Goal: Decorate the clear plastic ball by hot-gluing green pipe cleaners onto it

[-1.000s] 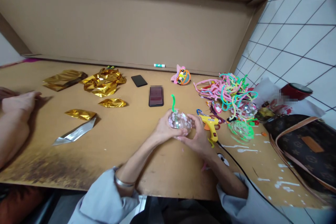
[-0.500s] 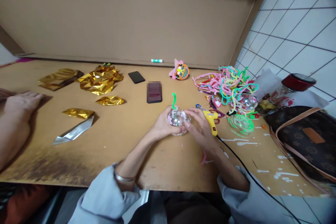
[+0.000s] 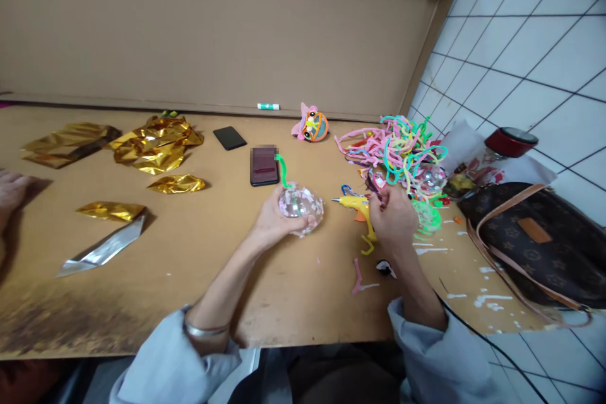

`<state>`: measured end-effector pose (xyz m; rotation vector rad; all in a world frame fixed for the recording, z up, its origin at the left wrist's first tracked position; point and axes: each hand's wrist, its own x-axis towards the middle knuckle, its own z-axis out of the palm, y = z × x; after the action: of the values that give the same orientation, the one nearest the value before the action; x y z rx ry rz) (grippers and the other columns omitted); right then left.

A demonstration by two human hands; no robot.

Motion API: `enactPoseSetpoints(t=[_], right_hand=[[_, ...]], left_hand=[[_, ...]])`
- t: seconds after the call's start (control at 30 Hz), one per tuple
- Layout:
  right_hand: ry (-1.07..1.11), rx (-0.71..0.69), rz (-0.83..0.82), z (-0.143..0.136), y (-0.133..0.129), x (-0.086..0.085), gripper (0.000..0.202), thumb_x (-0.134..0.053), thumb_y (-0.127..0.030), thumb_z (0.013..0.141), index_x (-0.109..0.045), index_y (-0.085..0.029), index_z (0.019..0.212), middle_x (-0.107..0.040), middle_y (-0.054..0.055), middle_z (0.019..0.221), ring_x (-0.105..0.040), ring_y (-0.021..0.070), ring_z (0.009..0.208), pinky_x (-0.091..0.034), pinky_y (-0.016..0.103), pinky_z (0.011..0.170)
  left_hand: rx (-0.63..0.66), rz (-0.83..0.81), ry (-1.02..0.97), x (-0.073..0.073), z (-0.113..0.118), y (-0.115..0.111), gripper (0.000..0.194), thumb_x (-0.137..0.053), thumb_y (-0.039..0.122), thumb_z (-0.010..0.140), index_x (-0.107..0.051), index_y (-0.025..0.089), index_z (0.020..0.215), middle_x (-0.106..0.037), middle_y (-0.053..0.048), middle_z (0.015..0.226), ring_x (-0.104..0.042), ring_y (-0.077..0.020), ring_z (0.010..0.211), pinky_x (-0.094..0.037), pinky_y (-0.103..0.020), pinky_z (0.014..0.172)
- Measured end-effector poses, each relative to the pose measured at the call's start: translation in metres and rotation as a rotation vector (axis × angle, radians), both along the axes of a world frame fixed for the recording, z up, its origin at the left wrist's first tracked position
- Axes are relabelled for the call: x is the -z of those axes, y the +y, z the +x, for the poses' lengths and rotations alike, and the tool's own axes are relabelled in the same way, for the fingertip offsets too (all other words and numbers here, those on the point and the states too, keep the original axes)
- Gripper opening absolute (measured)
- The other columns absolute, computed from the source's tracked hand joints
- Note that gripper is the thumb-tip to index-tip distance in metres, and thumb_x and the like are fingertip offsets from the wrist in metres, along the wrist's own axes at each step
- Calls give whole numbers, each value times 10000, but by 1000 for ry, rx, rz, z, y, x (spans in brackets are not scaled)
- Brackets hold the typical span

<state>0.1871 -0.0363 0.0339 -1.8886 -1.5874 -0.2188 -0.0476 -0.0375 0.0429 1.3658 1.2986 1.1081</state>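
A clear plastic ball (image 3: pixel 307 201) with pale pink and white flecks rests in the grip of my left hand (image 3: pixel 272 219). From its upper left rises a green pipe cleaner (image 3: pixel 283 170). My right hand (image 3: pixel 395 218) is closed, thumb and forefinger together, at the rear of a yellow hot glue gun (image 3: pixel 356 203). Whatever those fingers hold is hidden. The gun's nozzle points left toward the ball. A small black-and-white piece (image 3: pixel 386 268) and a pink pipe cleaner scrap (image 3: pixel 356 276) lie below the gun.
Pipe cleaners (image 3: pixel 392 148) are heaped at the right, before a red-lidded jar (image 3: pixel 506 148) and a brown handbag (image 3: pixel 530 240). Gold foil (image 3: pixel 158 142), two phones (image 3: pixel 229 137), a glue stick (image 3: pixel 268 106) and a decorated ball (image 3: pixel 313 124) lie farther back. Another person's hand (image 3: pixel 12 189) shows at left.
My right hand has left the ball and moved right to the glue gun, closing its fingers. My left hand alone now holds the ball, slightly left. The view has shifted right.
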Motion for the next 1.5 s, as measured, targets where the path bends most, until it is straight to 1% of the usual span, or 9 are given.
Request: enactPoseSetpoints(t=[0.1,0.17,0.27,0.4,0.53,0.8,1.03,1.2,1.5], right_hand=[[-178,108,-325,1,1,2,407,-516,-492,884,-658,-113,925,-697,178,847,-670,294,781,-469,363,663],[-230,113,-422,-4,-1,4,498,-548,-555,867,-664,-80,963,-700,211,826,-692,335,782,-486,394,655],[-241,96,-461,-10,-4,7,548,-585,-583,837,-676,-56,958,-694,224,785,-707,372,778,-505,436,662],[-240,82,-465,-9,-5,9,455,-565,-509,846,-687,-77,922,-707,239,839,-711,363,791,-518,440,673],[-209,112,-497,-8,-2,7,437,-567,-448,826,-658,-63,1013,-721,235,920,-717,360,868,-522,423,711],[-57,192,-321,-9,-5,-6,449,-543,-411,831,-576,-65,1115,-719,222,887,-704,361,812,-482,404,674],[263,-30,25,-11,-7,-3,477,-590,-544,725,-593,-151,996,-700,130,817,-661,305,751,-485,386,670],[235,-91,15,-18,-12,2,359,-561,-481,733,-589,-170,911,-680,139,814,-653,309,801,-505,409,715],[74,-116,17,-23,-13,7,361,-553,-419,747,-594,-152,986,-684,142,873,-646,303,848,-505,400,731]], left_hand=[[-9,23,13,0,0,1,724,-813,344,460,-525,173,1101,-669,-48,975,-664,-254,948,-532,-390,897],[-6,22,10,1,0,0,717,-810,351,465,-521,177,1098,-672,-49,973,-669,-256,943,-536,-397,892],[-10,3,-5,1,0,1,717,-803,328,464,-516,178,1104,-678,-50,975,-673,-249,937,-542,-382,880],[-33,-11,13,2,0,2,717,-810,314,457,-522,171,1097,-678,-45,967,-668,-242,937,-538,-360,866],[-41,-15,0,6,1,4,739,-802,296,451,-512,161,1118,-668,-47,995,-658,-229,937,-528,-360,879],[-1,15,-82,15,1,7,748,-855,271,452,-514,178,1111,-668,-59,1032,-659,-231,945,-513,-402,927],[114,-16,-204,18,8,1,785,-875,245,435,-490,190,1116,-664,-66,1073,-665,-203,912,-526,-353,864],[167,-81,-213,16,13,-4,820,-868,256,427,-475,181,1142,-660,-61,1039,-657,-186,840,-533,-310,752],[182,-40,-146,15,17,-8,833,-859,254,442,-492,169,1184,-650,-47,998,-650,-183,840,-529,-321,784]])
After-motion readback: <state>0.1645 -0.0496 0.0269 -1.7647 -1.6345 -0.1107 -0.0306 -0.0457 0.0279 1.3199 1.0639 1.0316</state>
